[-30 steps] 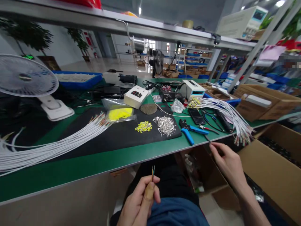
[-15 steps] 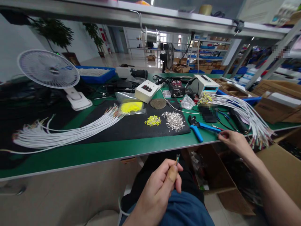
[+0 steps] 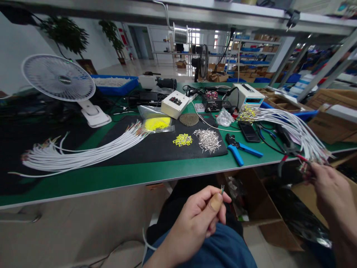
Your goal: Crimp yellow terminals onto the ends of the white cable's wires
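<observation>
The left hand (image 3: 202, 212) is pinching thin wires (image 3: 222, 189) above the lap (image 3: 214, 249).
Their tips are pointing upward, in front of the green table (image 3: 111, 178); the right hand (image 3: 327, 182), rather blurred, is gripping what are probably red-handled pliers (image 3: 302, 159), near the white cables (image 3: 299, 124) on the table's right side.

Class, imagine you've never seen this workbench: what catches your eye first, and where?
Probably the vivid yellow heap in a clear bag near the picture's middle, then the white fan on the left. Nearer, a blue-handled tool lies right of the silvery pile, while the left hand pinches thin coloured wires in front of the bench.
</observation>
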Tool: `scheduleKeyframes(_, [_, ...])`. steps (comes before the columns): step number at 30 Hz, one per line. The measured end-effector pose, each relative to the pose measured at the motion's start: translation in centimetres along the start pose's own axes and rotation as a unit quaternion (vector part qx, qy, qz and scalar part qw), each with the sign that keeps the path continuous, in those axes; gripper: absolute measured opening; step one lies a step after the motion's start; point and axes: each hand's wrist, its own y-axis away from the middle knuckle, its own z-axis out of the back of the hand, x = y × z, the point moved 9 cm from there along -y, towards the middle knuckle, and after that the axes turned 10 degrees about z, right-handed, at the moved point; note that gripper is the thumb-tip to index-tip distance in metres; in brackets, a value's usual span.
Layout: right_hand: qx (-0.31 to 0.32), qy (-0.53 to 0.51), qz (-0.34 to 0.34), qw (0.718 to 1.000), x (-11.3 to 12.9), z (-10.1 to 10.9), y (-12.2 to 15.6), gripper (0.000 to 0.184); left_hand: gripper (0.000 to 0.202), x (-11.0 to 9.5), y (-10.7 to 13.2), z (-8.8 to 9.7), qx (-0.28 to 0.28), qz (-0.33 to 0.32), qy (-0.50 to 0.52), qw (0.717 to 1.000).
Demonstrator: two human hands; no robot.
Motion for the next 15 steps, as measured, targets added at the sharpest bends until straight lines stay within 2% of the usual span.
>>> scheduleKeyframes(2, [0.01, -0.133, -0.04, 0.99, 0.0, 0.1, 3.3, 0.057, 0.036, 0.0, -0.2, -0.4, 0.01, 0.007, -0.004, 1.0])
scheduleKeyframes(4, [0.04, -0.271, -0.099, 0.957, 0.4, -0.6, 6.8, 0.05, 0.036, 0.2, -0.5, -0.7, 0.008, 0.012, -0.016, 1.0])
scheduleKeyframes(6, [0.061, -0.461, -0.23, 0.855, 0.5, -2.2, 10.8, 0.045, 0.037, 0.4, -0.9, -1.1, 0.008, 0.022, -0.027, 0.999])
scheduleKeyframes(8, [0.064, -0.571, -0.325, 0.751, 1.1, -3.5, 14.2, 0.045, 0.038, 0.6, -1.4, -1.8, 0.017, 0.034, -0.03, 0.999])
scheduleKeyframes(10, [0.058, -0.622, -0.37, 0.688, 1.8, -4.5, 16.4, 0.044, 0.038, 0.9, -1.9, -2.5, 0.03, 0.05, -0.019, 0.998])
scheduleKeyframes(12, [0.068, -0.651, -0.386, 0.65, 2.8, -5.6, 17.8, 0.041, 0.037, 1.2, -2.4, -3.2, 0.043, 0.065, 0.003, 0.997])
scheduleKeyframes(15, [0.13, -0.684, -0.356, 0.624, 5.8, -6.8, 18.4, 0.041, 0.035, 1.5, -2.9, -3.9, 0.051, 0.068, 0.022, 0.996])
